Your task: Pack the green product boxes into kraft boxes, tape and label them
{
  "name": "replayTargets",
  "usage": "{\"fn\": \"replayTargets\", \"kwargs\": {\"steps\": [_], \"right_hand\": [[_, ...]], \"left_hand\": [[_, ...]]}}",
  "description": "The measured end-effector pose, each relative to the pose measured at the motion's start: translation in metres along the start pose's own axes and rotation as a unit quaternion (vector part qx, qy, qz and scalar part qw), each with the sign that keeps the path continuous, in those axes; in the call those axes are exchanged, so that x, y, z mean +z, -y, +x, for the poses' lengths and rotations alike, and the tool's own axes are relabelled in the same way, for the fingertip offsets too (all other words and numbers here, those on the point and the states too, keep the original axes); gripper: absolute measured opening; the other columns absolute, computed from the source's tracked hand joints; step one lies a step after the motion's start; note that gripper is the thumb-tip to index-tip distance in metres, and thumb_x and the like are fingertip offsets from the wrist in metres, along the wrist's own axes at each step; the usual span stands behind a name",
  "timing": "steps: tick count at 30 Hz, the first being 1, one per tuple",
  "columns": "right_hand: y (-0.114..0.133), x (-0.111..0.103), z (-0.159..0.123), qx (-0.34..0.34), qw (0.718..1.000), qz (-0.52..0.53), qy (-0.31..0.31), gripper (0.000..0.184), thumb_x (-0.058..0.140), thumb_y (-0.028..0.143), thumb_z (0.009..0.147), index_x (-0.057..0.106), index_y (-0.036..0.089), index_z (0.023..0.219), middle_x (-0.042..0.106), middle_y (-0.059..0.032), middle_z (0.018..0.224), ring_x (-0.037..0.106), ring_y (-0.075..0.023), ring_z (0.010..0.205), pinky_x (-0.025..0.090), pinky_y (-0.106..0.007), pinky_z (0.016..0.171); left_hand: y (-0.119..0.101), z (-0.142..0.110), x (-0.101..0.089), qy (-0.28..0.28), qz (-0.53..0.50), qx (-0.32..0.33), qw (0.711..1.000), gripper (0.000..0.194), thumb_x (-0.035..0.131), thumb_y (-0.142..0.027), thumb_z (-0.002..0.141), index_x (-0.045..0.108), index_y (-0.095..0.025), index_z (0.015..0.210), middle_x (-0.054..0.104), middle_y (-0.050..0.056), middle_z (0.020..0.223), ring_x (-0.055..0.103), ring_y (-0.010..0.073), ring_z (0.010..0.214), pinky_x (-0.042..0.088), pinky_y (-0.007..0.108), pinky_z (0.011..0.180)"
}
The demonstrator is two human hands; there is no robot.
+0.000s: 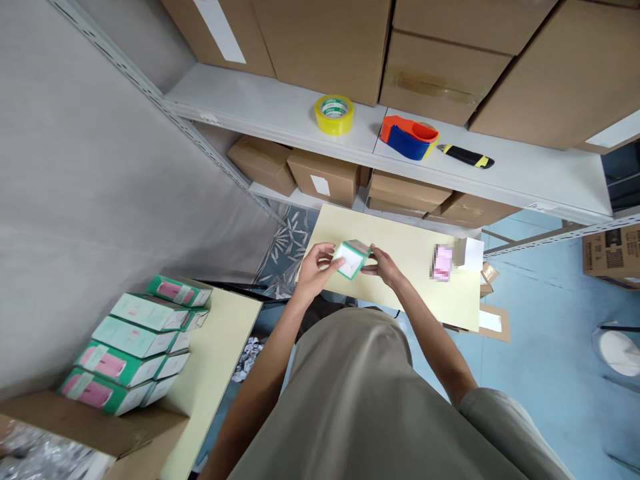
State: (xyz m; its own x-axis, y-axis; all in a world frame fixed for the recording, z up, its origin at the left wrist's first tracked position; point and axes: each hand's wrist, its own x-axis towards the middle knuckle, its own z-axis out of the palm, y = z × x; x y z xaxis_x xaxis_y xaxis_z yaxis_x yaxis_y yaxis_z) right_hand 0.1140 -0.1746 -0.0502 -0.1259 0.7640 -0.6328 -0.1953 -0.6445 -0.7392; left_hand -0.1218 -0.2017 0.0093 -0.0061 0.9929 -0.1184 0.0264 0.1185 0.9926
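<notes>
Centrally in frame, holding box (352, 260) above surface (407, 250) | pinching left side with left hand (315, 268), meeting right edge with right hand (384, 265), cannot tell if gripping | lying between hands, about equally near both | cannot tell long axis

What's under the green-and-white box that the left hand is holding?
The pale yellow tabletop shows around the green-and-white box; whatever lies directly beneath it is covered.

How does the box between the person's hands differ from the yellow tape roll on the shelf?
The box is angular; the tape roll is round. The box sits between the left hand and right hand; the tape roll lies on the shelf. Both show green and white.
</notes>
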Motion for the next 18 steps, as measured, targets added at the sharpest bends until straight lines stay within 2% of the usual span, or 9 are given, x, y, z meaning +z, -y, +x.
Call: {"fn": "replayTargets", "kwargs": {"steps": [2, 4, 7, 9, 12, 15, 18], "right_hand": [[-0.015, 0.009, -0.004, 0.091, 0.995, 0.020, 0.037, 0.049, 0.055, 0.064, 0.107, 0.065, 0.017, 0.119, 0.075, -0.0133, 0.118, 0.080, -0.0212, 0.074, 0.070, -0.038, 0.078], [-0.031, 0.018, -0.010, 0.161, 0.983, 0.039, 0.079, 0.053, 0.049, 0.064, 0.110, 0.067, 0.015, 0.118, 0.078, -0.0146, 0.111, 0.081, -0.0229, 0.073, 0.070, -0.036, 0.074], [-0.051, 0.025, -0.016, 0.207, 0.971, 0.062, 0.104, 0.055, 0.046, 0.065, 0.111, 0.068, 0.015, 0.115, 0.079, -0.0124, 0.099, 0.080, -0.0223, 0.072, 0.067, -0.030, 0.066], [-0.059, 0.023, -0.017, 0.214, 0.970, 0.067, 0.091, 0.054, 0.043, 0.064, 0.112, 0.068, 0.016, 0.111, 0.079, -0.0105, 0.092, 0.079, -0.0201, 0.070, 0.064, -0.026, 0.062], [-0.065, 0.012, -0.012, 0.205, 0.974, 0.068, 0.064, 0.051, 0.044, 0.061, 0.113, 0.068, 0.016, 0.105, 0.077, -0.0091, 0.090, 0.077, -0.0173, 0.068, 0.063, -0.023, 0.064], [-0.071, -0.001, -0.003, 0.174, 0.982, 0.071, 0.012, 0.037, 0.052, 0.052, 0.111, 0.066, 0.018, 0.106, 0.076, -0.0080, 0.096, 0.077, -0.0169, 0.070, 0.065, -0.026, 0.070], [-0.081, -0.007, 0.010, 0.127, 0.989, 0.047, -0.058, 0.025, 0.064, 0.045, 0.104, 0.063, 0.021, 0.109, 0.075, -0.0064, 0.100, 0.079, -0.0189, 0.075, 0.068, -0.030, 0.074]], "left_hand": [[-0.007, 0.019, 0.006, -0.008, 0.020, 0.035, 0.999, 0.048, 0.088, -0.052, 0.083, 0.069, -0.020, 0.114, 0.070, 0.007, 0.111, 0.070, 0.0203, 0.101, 0.056, 0.031, 0.088], [-0.008, 0.035, 0.011, -0.012, 0.035, 0.042, 0.998, 0.044, 0.087, -0.049, 0.083, 0.070, -0.020, 0.112, 0.070, 0.007, 0.109, 0.070, 0.0201, 0.099, 0.056, 0.030, 0.085], [0.001, 0.050, 0.016, -0.010, 0.045, 0.016, 0.999, 0.042, 0.087, -0.045, 0.081, 0.071, -0.019, 0.110, 0.071, 0.007, 0.107, 0.069, 0.0193, 0.091, 0.057, 0.031, 0.080], [0.011, 0.053, 0.016, -0.002, 0.044, 0.008, 0.999, 0.042, 0.086, -0.045, 0.081, 0.072, -0.018, 0.110, 0.072, 0.008, 0.107, 0.070, 0.0196, 0.091, 0.057, 0.031, 0.080], [0.030, 0.047, 0.010, 0.001, 0.039, 0.013, 0.999, 0.042, 0.085, -0.048, 0.082, 0.073, -0.019, 0.111, 0.073, 0.010, 0.113, 0.071, 0.0226, 0.102, 0.058, 0.034, 0.089], [0.056, 0.029, -0.002, -0.037, 0.070, -0.006, 0.997, 0.042, 0.083, -0.051, 0.083, 0.075, -0.020, 0.109, 0.072, 0.012, 0.119, 0.069, 0.0258, 0.111, 0.057, 0.037, 0.094], [0.087, 0.003, -0.014, -0.072, 0.118, -0.040, 0.990, 0.036, 0.078, -0.051, 0.086, 0.077, -0.021, 0.105, 0.073, 0.013, 0.118, 0.068, 0.0268, 0.110, 0.056, 0.039, 0.094]]}}
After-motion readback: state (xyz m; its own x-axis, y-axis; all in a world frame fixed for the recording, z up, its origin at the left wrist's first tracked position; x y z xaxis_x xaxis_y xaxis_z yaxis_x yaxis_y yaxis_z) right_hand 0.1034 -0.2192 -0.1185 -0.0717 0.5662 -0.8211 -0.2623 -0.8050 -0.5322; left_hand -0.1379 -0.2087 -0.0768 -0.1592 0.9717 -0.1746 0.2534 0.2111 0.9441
